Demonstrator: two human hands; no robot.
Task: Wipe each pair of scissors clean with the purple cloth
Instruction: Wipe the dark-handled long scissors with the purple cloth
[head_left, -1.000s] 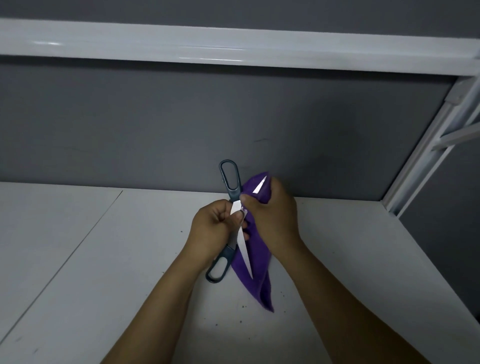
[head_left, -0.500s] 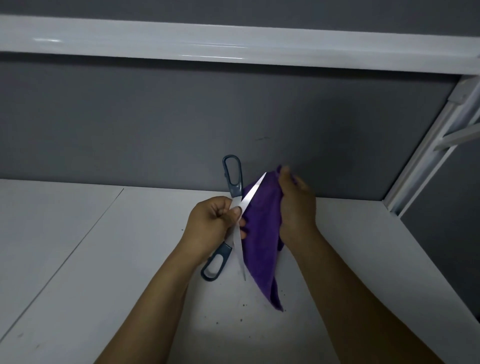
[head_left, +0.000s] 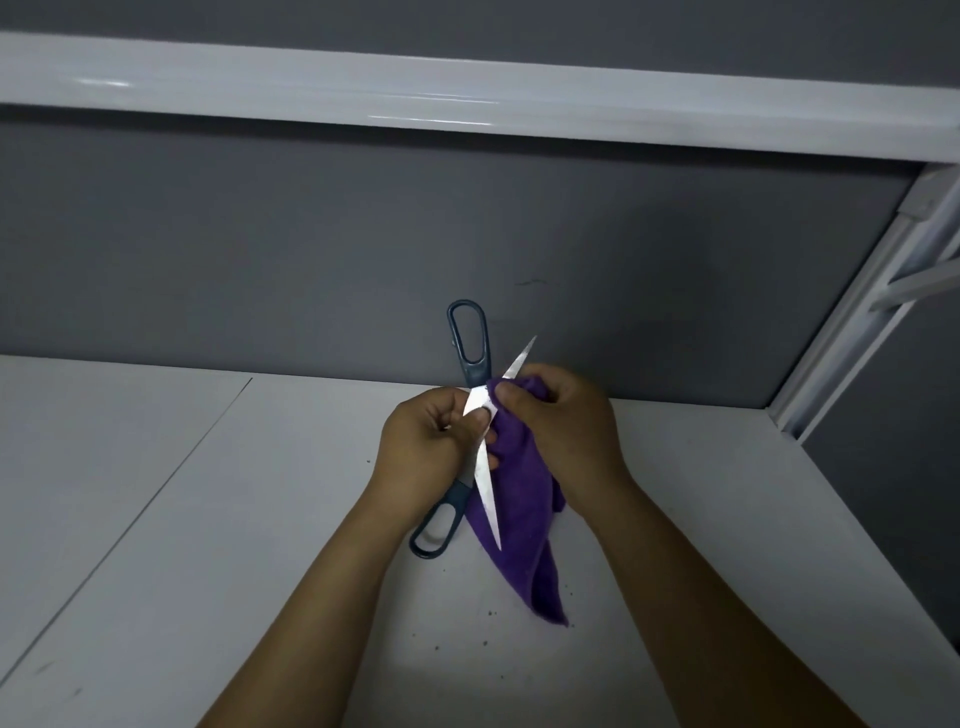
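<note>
Our left hand (head_left: 426, 452) grips the scissors (head_left: 484, 486) at the pivot, held above the table (head_left: 208, 519) with blades spread wide, apparently to bare each edge. Our right hand (head_left: 563, 431) pinches the cloth (head_left: 524, 519) round the upper blade's base. The lower point aims toward us, seemingly the one hazard. Dark specks (head_left: 484, 644) dot the table below a grey wall (head_left: 311, 260).

Bare forearms (head_left: 332, 597); bare hands (head_left: 423, 452)
</note>
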